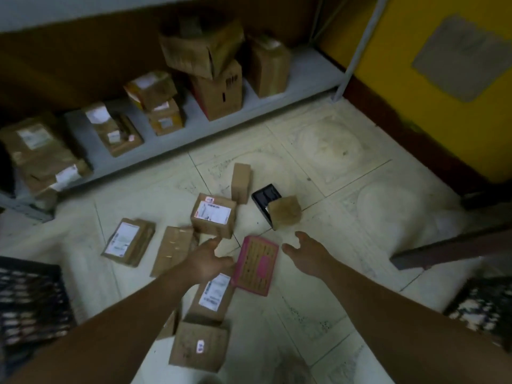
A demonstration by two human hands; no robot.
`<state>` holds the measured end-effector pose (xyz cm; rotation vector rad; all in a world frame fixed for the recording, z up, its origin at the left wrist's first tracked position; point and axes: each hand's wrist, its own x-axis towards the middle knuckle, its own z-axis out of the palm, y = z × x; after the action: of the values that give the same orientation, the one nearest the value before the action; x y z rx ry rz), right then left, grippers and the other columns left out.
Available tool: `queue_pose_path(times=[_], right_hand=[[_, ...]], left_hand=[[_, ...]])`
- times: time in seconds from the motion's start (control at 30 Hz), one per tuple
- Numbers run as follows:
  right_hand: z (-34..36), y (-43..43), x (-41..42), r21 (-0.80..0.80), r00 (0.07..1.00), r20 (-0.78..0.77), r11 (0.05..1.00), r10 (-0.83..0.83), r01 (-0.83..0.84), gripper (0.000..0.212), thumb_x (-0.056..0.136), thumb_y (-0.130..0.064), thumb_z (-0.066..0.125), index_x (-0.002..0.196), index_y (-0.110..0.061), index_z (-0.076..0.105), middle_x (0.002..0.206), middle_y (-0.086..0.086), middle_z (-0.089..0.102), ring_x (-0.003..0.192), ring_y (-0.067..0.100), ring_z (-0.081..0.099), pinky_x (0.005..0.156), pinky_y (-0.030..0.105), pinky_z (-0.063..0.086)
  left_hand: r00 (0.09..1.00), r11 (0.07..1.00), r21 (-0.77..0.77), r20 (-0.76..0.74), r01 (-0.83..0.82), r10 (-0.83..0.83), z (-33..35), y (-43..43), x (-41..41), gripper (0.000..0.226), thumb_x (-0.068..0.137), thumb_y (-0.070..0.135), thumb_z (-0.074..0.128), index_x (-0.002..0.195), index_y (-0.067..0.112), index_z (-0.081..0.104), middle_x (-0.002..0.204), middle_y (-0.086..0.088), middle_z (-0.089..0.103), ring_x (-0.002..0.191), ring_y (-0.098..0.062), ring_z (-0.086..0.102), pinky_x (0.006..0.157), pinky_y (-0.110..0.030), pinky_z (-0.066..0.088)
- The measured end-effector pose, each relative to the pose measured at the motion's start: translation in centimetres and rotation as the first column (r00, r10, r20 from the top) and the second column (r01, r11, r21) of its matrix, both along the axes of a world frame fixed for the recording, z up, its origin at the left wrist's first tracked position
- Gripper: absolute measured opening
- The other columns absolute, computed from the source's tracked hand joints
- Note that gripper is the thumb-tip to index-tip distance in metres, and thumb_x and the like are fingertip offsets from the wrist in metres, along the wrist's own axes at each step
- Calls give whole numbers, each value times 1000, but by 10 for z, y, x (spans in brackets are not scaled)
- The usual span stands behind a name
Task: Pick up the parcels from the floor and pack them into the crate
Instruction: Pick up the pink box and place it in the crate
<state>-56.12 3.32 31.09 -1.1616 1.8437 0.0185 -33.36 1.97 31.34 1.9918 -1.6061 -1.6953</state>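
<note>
Several cardboard parcels lie scattered on the tiled floor. A labelled brown box (213, 216) sits in the middle, with a flat pink-edged parcel (256, 266) in front of it. My left hand (207, 259) hovers open between them, above another labelled parcel (214, 293). My right hand (304, 252) reaches out open just right of the pink parcel and holds nothing. A small brown cube (284, 212) leans on a black box (264, 198). A black mesh crate (30, 300) stands at the left edge.
A low grey shelf (310, 70) with several cardboard boxes runs along the back. A yellow wall (443, 120) closes the right side. A second dark crate (484, 306) sits at the lower right, behind a dark board (448, 250).
</note>
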Motion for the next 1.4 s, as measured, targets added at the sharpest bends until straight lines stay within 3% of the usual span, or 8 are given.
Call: queue_pose_path(times=[0.1,0.17,0.33,0.63,0.77,1.13,1.3,1.4], right_hand=[[-105,-16,-4,43,1000,11,999,-26,25,70,98,-47,44,152,-9,20,153,15,33,138,30,37,106,34,34],[-171,-23,-4,56,999,25,998,-27,26,67,98,-46,46,149,-6,27,149,16,39,133,31,43,103,34,37],[-308,-34,3,42,996,65,998,-54,51,67,95,-49,49,146,-9,31,138,13,50,124,32,51,101,38,43],[-419,-38,16,44,890,243,921,-387,388,92,66,-67,57,136,-10,42,120,7,63,105,30,63,90,47,54],[-361,-38,25,-58,909,226,927,-350,372,58,92,-37,55,137,-9,32,124,11,57,109,34,59,92,49,51],[-37,-26,81,-231,923,312,925,-225,303,46,92,-37,58,135,-24,47,120,1,63,106,22,63,73,25,48],[118,-10,124,-280,938,326,935,-120,217,53,93,-44,52,141,-25,39,121,0,63,106,23,64,85,40,55],[193,3,149,-302,942,334,944,-23,130,47,99,-39,44,141,-24,31,116,3,61,86,16,61,70,27,49]], left_hand=[[994,992,80,-22,-102,104,-112,-12,-3,79,84,16,68,148,12,22,139,-5,43,108,-20,54,73,-4,41],[995,989,112,-17,-93,95,-177,-17,-7,91,75,22,75,148,8,23,137,-16,48,92,-21,61,68,-9,46],[996,993,73,5,-88,88,-294,-31,-22,82,85,22,68,150,15,19,146,-11,41,126,-29,49,101,-33,44],[993,987,159,-117,-4,23,-376,-33,-33,61,79,29,72,132,14,46,128,-10,60,111,-26,60,100,-41,47],[957,974,146,-207,-175,203,-347,-24,-33,45,89,9,61,132,12,47,126,-11,61,111,-28,59,101,-44,46],[866,928,92,-337,-360,369,-30,8,33,39,93,20,57,130,24,49,106,5,67,94,-11,65,83,-29,53],[840,911,39,-372,-412,395,128,37,75,36,89,33,62,122,30,51,115,-1,68,100,-20,67,95,-45,51],[833,893,4,-357,-450,421,200,64,101,50,80,46,63,127,31,50,108,0,71,94,-24,70,89,-52,53]])
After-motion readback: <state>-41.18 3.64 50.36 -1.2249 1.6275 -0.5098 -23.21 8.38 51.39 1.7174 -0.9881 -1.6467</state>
